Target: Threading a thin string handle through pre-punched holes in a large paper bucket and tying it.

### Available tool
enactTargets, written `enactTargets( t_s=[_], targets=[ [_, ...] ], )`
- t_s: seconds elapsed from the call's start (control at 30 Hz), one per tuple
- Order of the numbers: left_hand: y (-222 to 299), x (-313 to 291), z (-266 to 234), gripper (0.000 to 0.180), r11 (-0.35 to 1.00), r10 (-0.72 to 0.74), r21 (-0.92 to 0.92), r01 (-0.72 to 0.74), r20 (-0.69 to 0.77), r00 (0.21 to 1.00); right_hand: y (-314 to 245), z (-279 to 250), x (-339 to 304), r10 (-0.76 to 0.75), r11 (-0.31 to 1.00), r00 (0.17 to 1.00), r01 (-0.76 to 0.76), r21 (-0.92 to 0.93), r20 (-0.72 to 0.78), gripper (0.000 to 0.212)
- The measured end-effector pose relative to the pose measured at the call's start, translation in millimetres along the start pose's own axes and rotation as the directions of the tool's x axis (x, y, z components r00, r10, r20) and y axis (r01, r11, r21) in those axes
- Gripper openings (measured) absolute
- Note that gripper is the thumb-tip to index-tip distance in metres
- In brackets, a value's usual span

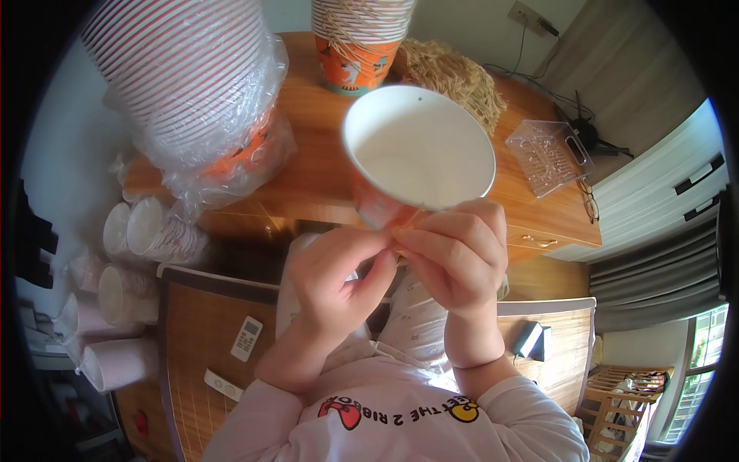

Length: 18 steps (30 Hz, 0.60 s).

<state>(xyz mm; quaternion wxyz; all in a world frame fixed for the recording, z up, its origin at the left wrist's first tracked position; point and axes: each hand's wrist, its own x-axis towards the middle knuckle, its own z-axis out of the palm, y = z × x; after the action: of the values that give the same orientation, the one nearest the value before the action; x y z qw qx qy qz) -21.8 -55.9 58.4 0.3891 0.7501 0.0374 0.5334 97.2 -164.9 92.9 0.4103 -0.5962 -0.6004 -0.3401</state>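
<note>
A white-lined paper bucket (416,150) with an orange printed outside stands in front of me at the desk's near edge, its mouth facing up toward me. A small hole shows in its far rim. My left hand (339,273) and my right hand (462,254) meet at the bucket's near rim, fingertips pinched close together. Between them is a thin orange-tan cord (408,223), mostly hidden by the fingers. The right fingers lie right by the rim; the left thumb and forefinger come in from the side. Whether the cord passes through the bucket wall cannot be seen.
On the wooden desk (308,146) stand a tall plastic-wrapped bucket stack (185,92), another stack with cords (358,54), a pile of tan cords (454,73) and a clear plastic basket (546,154). White buckets (123,362) lie at left. Remotes (246,339) rest on the mat.
</note>
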Motion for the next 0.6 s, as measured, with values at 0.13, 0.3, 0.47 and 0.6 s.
enactTargets(
  t_s=[0.13,0.3,0.47,0.6],
  targets=[
    [1,1,0,0.016,0.996,-0.069,-0.054,0.07,0.017,0.997,-3,3,2,0.027,1.0,0.999,-0.027,0.016,-0.026,0.032],
    [1,3,3,0.017,0.991,-0.084,-0.106,0.081,-0.021,0.996,-4,5,-11,0.076,0.991,0.98,-0.053,0.126,-0.183,0.042],
    [2,3,3,0.018,0.993,-0.072,-0.089,0.071,0.0,0.997,-5,-4,-9,0.059,0.994,0.998,-0.059,0.094,0.005,0.062],
    [3,3,6,0.017,0.998,-0.033,-0.052,0.031,-0.026,0.999,5,7,-14,0.124,0.967,0.988,-0.1,0.235,-0.089,0.052]
  ],
)
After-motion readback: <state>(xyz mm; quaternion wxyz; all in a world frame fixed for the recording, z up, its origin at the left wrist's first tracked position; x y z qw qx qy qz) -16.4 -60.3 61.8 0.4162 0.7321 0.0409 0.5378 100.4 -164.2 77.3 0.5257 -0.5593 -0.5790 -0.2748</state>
